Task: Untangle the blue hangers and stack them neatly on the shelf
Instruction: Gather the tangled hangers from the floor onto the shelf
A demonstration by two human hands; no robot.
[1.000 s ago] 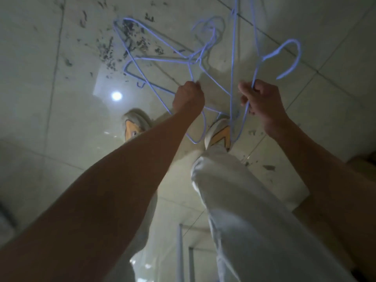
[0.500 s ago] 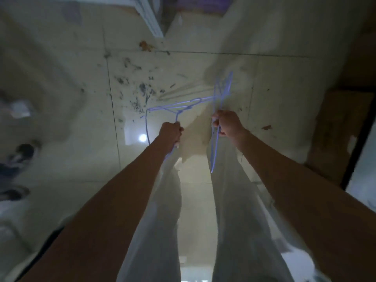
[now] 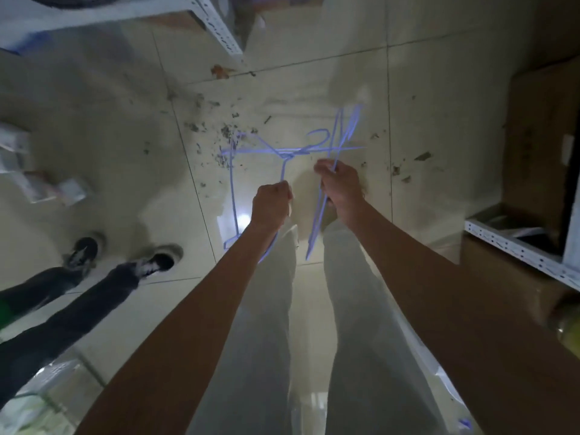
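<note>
Thin blue wire hangers hang tangled in front of me above the tiled floor. My left hand grips one blue hanger, whose frame spreads out to the left and whose hook crosses toward the right. My right hand grips the other blue hangers, held roughly upright, their tips reaching above and below the fist. The two bunches cross at a knot of hooks just above both hands. A white metal shelf shows at the right edge.
Another white perforated shelf rail runs across the top left. A second person's dark legs and shoes stand at the left. Cardboard boxes line the right side. Debris is scattered on the floor.
The view has swung back from the floor, showing shelves and another person's legs. My hands keep their grips, and the hangers now sit closer together, one bunch upright.
</note>
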